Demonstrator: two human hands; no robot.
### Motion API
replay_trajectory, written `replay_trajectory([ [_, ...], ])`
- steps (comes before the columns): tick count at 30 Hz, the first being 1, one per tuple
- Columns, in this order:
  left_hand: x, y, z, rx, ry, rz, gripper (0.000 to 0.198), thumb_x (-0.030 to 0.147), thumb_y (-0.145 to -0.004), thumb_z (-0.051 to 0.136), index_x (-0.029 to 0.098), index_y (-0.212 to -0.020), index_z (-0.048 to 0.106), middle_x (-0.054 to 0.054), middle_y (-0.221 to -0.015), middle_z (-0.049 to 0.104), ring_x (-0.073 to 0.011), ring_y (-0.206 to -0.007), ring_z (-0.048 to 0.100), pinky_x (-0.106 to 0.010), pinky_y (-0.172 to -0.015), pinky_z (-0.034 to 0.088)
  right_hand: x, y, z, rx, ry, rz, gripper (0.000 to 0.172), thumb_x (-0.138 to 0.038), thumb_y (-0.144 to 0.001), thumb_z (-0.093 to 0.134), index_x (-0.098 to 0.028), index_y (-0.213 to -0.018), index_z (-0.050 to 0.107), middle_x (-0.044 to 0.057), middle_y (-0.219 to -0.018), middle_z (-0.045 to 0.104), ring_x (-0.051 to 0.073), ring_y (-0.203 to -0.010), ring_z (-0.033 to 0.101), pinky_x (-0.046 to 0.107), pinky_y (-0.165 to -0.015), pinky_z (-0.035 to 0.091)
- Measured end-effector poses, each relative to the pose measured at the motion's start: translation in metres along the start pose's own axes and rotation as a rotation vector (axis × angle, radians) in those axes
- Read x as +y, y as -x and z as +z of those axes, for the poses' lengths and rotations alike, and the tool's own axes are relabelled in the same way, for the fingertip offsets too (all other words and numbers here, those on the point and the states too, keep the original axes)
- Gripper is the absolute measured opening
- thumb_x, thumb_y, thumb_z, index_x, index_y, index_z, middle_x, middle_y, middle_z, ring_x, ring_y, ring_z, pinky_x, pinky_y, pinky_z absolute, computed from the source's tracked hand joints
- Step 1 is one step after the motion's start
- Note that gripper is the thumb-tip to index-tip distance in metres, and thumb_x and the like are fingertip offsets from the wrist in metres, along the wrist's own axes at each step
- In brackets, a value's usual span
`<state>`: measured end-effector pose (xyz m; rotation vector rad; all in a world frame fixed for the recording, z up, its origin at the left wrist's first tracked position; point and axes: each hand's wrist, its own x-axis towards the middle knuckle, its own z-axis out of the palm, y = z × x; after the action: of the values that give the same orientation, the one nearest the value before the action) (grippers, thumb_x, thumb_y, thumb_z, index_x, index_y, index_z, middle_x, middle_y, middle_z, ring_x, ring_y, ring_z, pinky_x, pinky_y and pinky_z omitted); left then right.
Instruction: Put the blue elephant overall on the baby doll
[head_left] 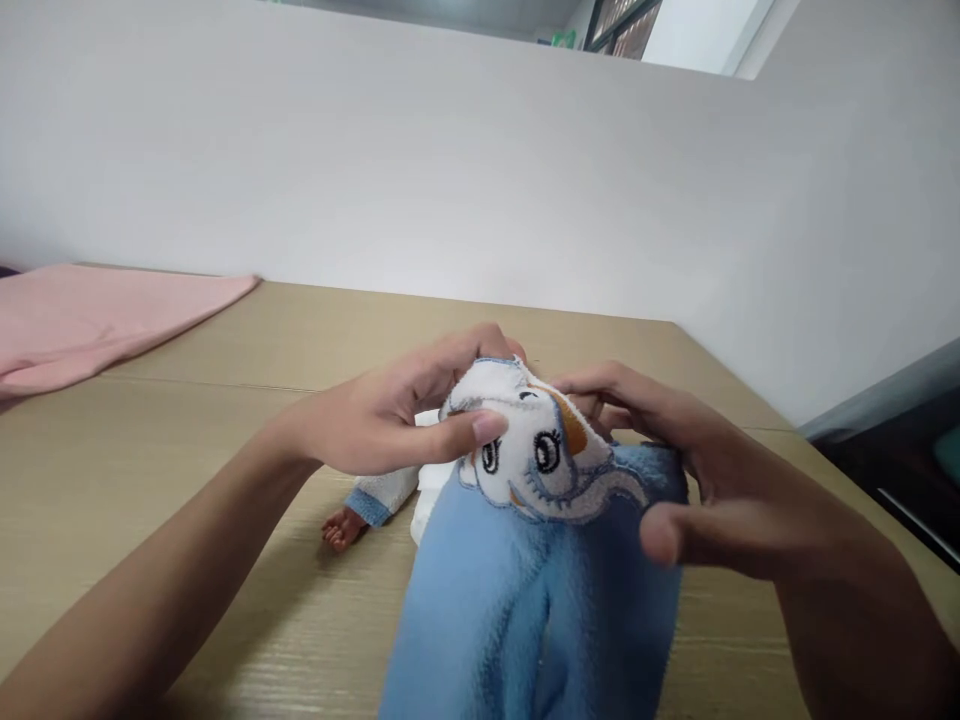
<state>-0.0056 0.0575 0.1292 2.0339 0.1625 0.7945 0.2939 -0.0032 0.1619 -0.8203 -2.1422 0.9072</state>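
Blue fleece pants [480, 590] hang toward me, the two legs parting low in the view. An embroidered white animal face [517, 480] with black eyes and orange patches decorates the upper end. My left hand [390, 410] pinches that end, thumb on the face and fingers behind the cloth. On the other side, my right hand [697, 470] has its fingers curled behind the upper edge; its thumb stands apart at the cloth's right side. Behind the pants lies a doll, mostly hidden, showing a small doll hand [343, 528] and a white sleeve with blue cuff [375, 500].
The doll rests on a wooden table [247, 470] that reaches back to a white wall [420, 170]. Pink cloth [112, 320] is spread at the far left. Beyond the table's right edge stands a dark object [900, 450], only partly in view.
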Motion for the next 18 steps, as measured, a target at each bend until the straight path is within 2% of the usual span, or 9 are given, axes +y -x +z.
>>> replay_trajectory([
  [3,0.007,0.000,0.001,-0.003,-0.097,0.017,0.011,0.032,-0.110,0.069,0.025,-0.113,0.062,-0.002,-0.097,0.065,-0.0168,-0.079,0.064,-0.024,-0.067,0.054,0.012,-0.002,0.002,-0.112,-0.187,0.076,0.077,-0.077,-0.095,0.081,-0.028,-0.154,0.069,0.014,-0.146,0.074,0.038,-0.134,0.074,0.042,-0.096,0.066],
  [6,0.013,-0.003,0.003,-0.030,-0.212,0.073,0.013,0.032,-0.106,0.073,0.023,-0.113,0.067,-0.005,-0.105,0.066,-0.0195,-0.087,0.068,-0.026,-0.074,0.058,0.025,-0.005,0.006,-0.087,-0.320,0.019,0.076,-0.057,-0.095,0.091,-0.034,-0.161,0.061,0.011,-0.153,0.070,0.035,-0.142,0.068,0.041,-0.107,0.062],
  [7,0.015,-0.004,0.002,-0.046,-0.236,0.087,0.013,0.030,-0.105,0.074,0.023,-0.113,0.067,-0.005,-0.107,0.066,-0.0192,-0.088,0.068,-0.025,-0.075,0.058,0.028,-0.007,0.007,-0.084,-0.334,0.009,0.072,-0.050,-0.095,0.092,-0.035,-0.159,0.063,0.010,-0.148,0.072,0.032,-0.138,0.070,0.039,-0.106,0.062],
  [9,0.018,-0.004,0.000,-0.079,-0.251,0.057,0.012,0.026,-0.106,0.073,0.024,-0.116,0.066,-0.004,-0.110,0.066,-0.0161,-0.088,0.067,-0.021,-0.073,0.056,0.031,-0.010,0.007,-0.074,-0.280,0.019,0.049,-0.041,-0.097,0.092,-0.031,-0.141,0.075,0.006,-0.123,0.079,0.026,-0.114,0.076,0.032,-0.093,0.062],
  [11,0.020,-0.002,-0.003,-0.105,-0.234,-0.070,0.015,0.024,-0.110,0.069,0.026,-0.124,0.066,-0.004,-0.115,0.070,-0.0142,-0.089,0.069,-0.019,-0.073,0.055,0.032,-0.013,0.007,0.006,-0.187,0.045,0.024,-0.040,-0.095,0.093,-0.027,-0.113,0.084,0.003,-0.095,0.076,0.021,-0.089,0.072,0.028,-0.076,0.057],
  [12,0.019,-0.001,-0.006,-0.114,-0.218,-0.141,0.018,0.025,-0.112,0.067,0.026,-0.130,0.066,-0.005,-0.119,0.072,-0.0148,-0.092,0.070,-0.019,-0.075,0.056,0.032,-0.015,0.006,0.091,-0.161,0.044,0.020,-0.040,-0.094,0.095,-0.027,-0.102,0.083,0.001,-0.088,0.073,0.020,-0.081,0.067,0.028,-0.071,0.054],
  [15,0.015,0.002,-0.014,-0.145,-0.187,-0.281,0.025,0.034,-0.110,0.073,0.025,-0.134,0.071,-0.007,-0.122,0.077,-0.0215,-0.103,0.074,-0.025,-0.083,0.061,0.035,-0.016,0.001,0.347,-0.183,-0.042,0.023,-0.044,-0.092,0.095,-0.029,-0.092,0.077,-0.001,-0.083,0.065,0.019,-0.077,0.058,0.030,-0.068,0.049],
  [16,0.013,0.003,-0.017,-0.169,-0.186,-0.308,0.023,0.037,-0.107,0.077,0.024,-0.126,0.076,-0.006,-0.115,0.079,-0.0223,-0.099,0.075,-0.026,-0.080,0.060,0.036,-0.016,-0.001,0.376,-0.210,-0.085,0.024,-0.044,-0.093,0.094,-0.029,-0.091,0.076,-0.001,-0.086,0.064,0.019,-0.078,0.057,0.030,-0.070,0.049],
  [18,0.008,0.003,-0.020,-0.231,-0.182,-0.361,0.019,0.040,-0.102,0.084,0.022,-0.107,0.080,-0.002,-0.095,0.078,-0.0197,-0.083,0.072,-0.024,-0.071,0.056,0.041,-0.013,-0.007,0.318,-0.260,-0.128,0.023,-0.043,-0.097,0.089,-0.029,-0.092,0.072,-0.001,-0.093,0.064,0.018,-0.084,0.058,0.030,-0.073,0.050],
])
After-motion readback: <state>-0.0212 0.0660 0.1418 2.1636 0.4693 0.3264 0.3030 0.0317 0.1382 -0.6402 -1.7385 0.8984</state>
